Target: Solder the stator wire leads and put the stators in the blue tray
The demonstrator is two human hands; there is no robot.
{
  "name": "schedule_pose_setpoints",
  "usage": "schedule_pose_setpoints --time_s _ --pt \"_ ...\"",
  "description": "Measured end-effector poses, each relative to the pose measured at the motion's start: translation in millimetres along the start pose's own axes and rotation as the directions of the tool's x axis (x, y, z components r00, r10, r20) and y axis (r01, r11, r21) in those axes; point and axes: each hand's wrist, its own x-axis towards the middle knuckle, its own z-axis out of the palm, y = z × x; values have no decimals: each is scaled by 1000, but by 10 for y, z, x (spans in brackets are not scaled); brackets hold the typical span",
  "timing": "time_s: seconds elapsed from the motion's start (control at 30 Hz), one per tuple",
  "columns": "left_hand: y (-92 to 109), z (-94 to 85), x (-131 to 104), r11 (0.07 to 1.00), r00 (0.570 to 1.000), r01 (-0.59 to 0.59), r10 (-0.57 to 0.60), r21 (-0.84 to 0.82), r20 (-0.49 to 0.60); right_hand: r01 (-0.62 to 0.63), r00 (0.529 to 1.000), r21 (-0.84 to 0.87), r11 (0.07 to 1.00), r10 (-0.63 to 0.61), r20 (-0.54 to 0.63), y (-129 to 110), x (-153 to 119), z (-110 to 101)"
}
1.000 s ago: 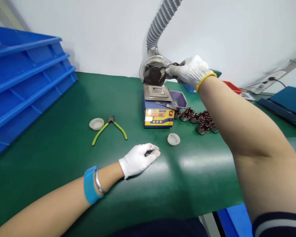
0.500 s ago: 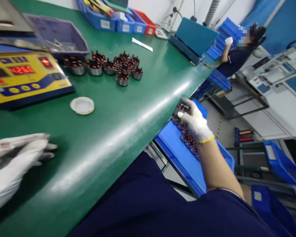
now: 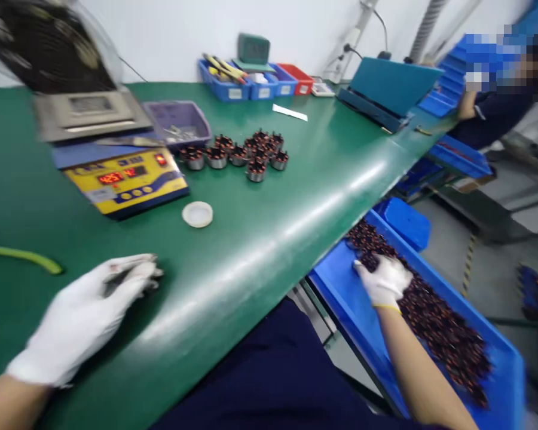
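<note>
My left hand [image 3: 83,316], in a white glove, lies on the green table [image 3: 269,203] with its fingers together over a small dark part [image 3: 116,278]; the view is blurred there. My right hand [image 3: 384,280], also gloved, is down in a blue tray [image 3: 341,292] beside the table's edge. Its curled fingers rest on a heap of several copper-wound coil parts [image 3: 434,325]. Whether it grips one is not visible.
A yellow and blue solder pot [image 3: 121,179] stands at the left, with a white cap [image 3: 198,214] and a cluster of coil parts [image 3: 246,155] beside it. Green-handled cutters [image 3: 22,257] lie far left. A purple tray [image 3: 179,119], blue bins [image 3: 246,86] and a co-worker [image 3: 488,101] are behind.
My right hand has dropped from the table edge lower into the blue tray onto the coil parts. The view swung left and back. My left hand stays on the table.
</note>
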Motion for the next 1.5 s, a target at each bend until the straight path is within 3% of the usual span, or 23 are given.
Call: schedule_pose_setpoints --time_s 0.1,0.2,0.27,0.33,0.43,0.53,0.63,0.7,0.73,0.77,0.83,0.93,0.97,1.0,1.03,1.07,1.17,1.23,1.3,1.43,1.5 --pt "116 19 -15 979 1000 28 -28 -202 5 63 987 92 994 -48 -156 -329 249 -77" --pt "101 30 10 958 1000 -6 14 -286 27 360 925 185 914 -325 -196 -1039 672 -137" --pt "59 38 17 952 999 -29 40 -306 31 549 836 222 806 -530 -143 -1652 997 -121" --pt "18 47 14 949 997 -59 72 -310 31 628 772 211 749 -633 -51 -2259 1282 -59" --pt "-28 52 10 948 992 -103 119 -301 36 564 793 201 801 -593 140 -2934 1515 55" --pt "-54 38 17 946 987 -130 151 -297 48 500 818 221 837 -541 198 -3153 1495 112" --pt "-33 16 12 939 985 -139 165 -315 56 453 830 244 858 -505 235 -2953 1266 36" --pt "17 12 -12 924 984 -118 157 -363 80 459 805 314 831 -539 247 -2725 999 -105" --pt "52 18 -33 911 982 -91 150 -401 118 477 770 389 788 -588 248 -2625 836 -196" --pt "92 30 -61 893 973 -51 145 -447 178 496 704 528 689 -675 220 -2552 659 -293" --pt "173 77 -137 836 924 60 160 -545 348 461 486 793 398 -861 150 -2514 292 -484" --pt "260 178 -279 743 755 203 296 -637 586 355 142 934 49 -990 -2 -2695 -198 -675" --pt "272 208 -325 726 693 225 350 -650 631 350 67 936 -24 -996 -50 -2785 -333 -704" --pt "275 230 -366 706 654 243 387 -665 650 361 26 930 -76 -996 -91 -2873 -453 -716" --pt "271 245 -400 674 653 260 405 -692 640 387 26 917 -100 -992 -120 -2952 -556 -716" --pt "261 252 -425 624 686 276 404 -731 605 424 66 899 -104 -987 -145 -3016 -644 -707" --pt "218 247 -454 424 861 265 301 -866 410 560 291 826 -68 -917 -273 -3120 -808 -675" --pt "198 249 -450 341 923 217 232 -915 306 635 364 767 -92 -840 -403 -3142 -851 -677" --pt "193 267 -450 293 952 185 184 -938 245 677 353 723 -137 -802 -482 -3153 -867 -698" --pt "238 275 -499 235 972 166 126 -958 200 728 317 674 -126 -809 -494 -3181 -888 -724" --pt "282 206 -518 211 976 174 92 -962 197 725 348 683 -86 -810 -471 -3198 -890 -735"
